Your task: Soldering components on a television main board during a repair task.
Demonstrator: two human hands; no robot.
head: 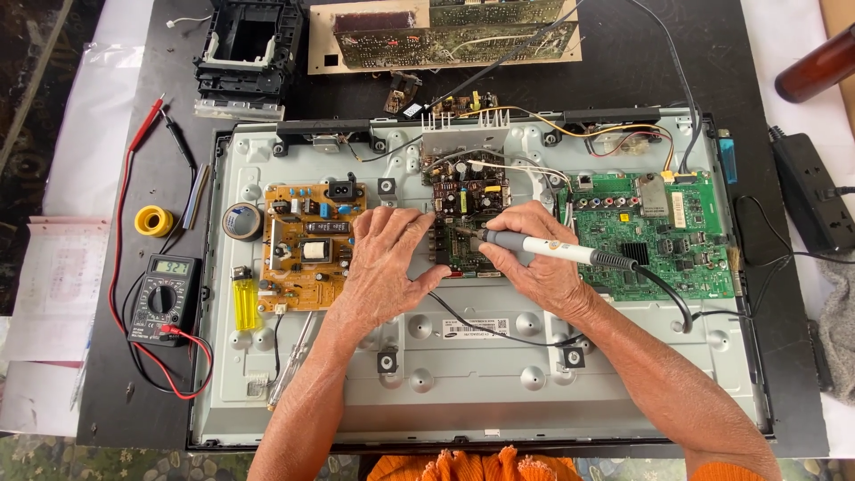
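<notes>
My right hand (534, 263) grips a grey and white soldering iron (557, 250), its tip touching a small dark circuit board (470, 200) at the middle of an opened flat-screen panel (463, 374). My left hand (387, 263) rests flat on the panel, its fingers against the left edge of that small board. An orange-brown power board (298, 254) lies left of my left hand. A green main board (677, 240) lies right of my right hand. The iron's black cord (677, 298) loops off to the right.
A black multimeter (163, 297) with red and black leads sits left of the panel. Nearby lie a yellow lighter (244, 300), a tape roll (241, 221) and a solder spool (154, 221). A power strip (812, 191) lies at the right; another board (445, 34) and a black frame (245, 55) at the back.
</notes>
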